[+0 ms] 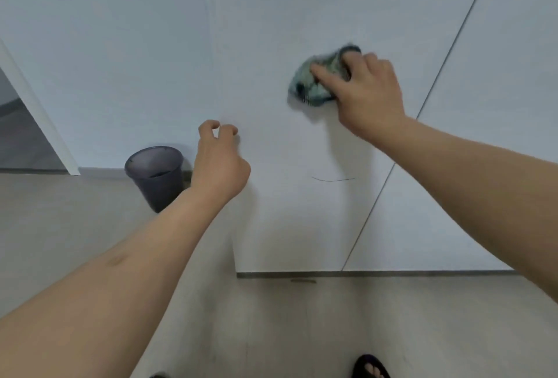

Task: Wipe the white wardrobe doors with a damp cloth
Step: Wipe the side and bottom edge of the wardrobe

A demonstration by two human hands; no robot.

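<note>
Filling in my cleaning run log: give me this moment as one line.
phase: wiping | right hand: presses cloth on wardrobe door | left hand: curled, at door's edge | dark bin: on floor, left
</note>
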